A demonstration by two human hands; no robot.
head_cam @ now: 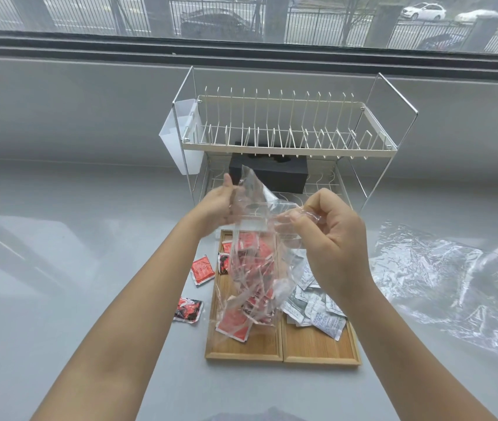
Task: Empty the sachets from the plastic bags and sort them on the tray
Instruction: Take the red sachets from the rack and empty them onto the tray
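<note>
Left of the wooden tray (pixel 320 347), on the grey counter (pixel 59 268), two red sachets lie loose: one (pixel 202 269) just beside the tray's far left edge, another with a black-and-white swirl (pixel 188 309) nearer to you. Their printing is too small to read. Your left hand (pixel 216 208) is above the tray's far end, thumb up, fingers closed on one edge of a clear plastic bag (pixel 250 253). The bag hangs over the tray's left compartment, where a heap of red sachets (pixel 235 325) shows through and below it. Your right hand (pixel 329 235) pinches the bag's other upper edge between curled fingers. In the tray's right compartment lies a pile of white and grey sachets (pixel 317 308); dark lettering is visible but not legible. Right of the tray, a second clear bag (pixel 442 278) lies flat and crumpled on the counter. Beyond the tray stands a wire dish rack (pixel 287 129) over a black box (pixel 272 173).
</note>
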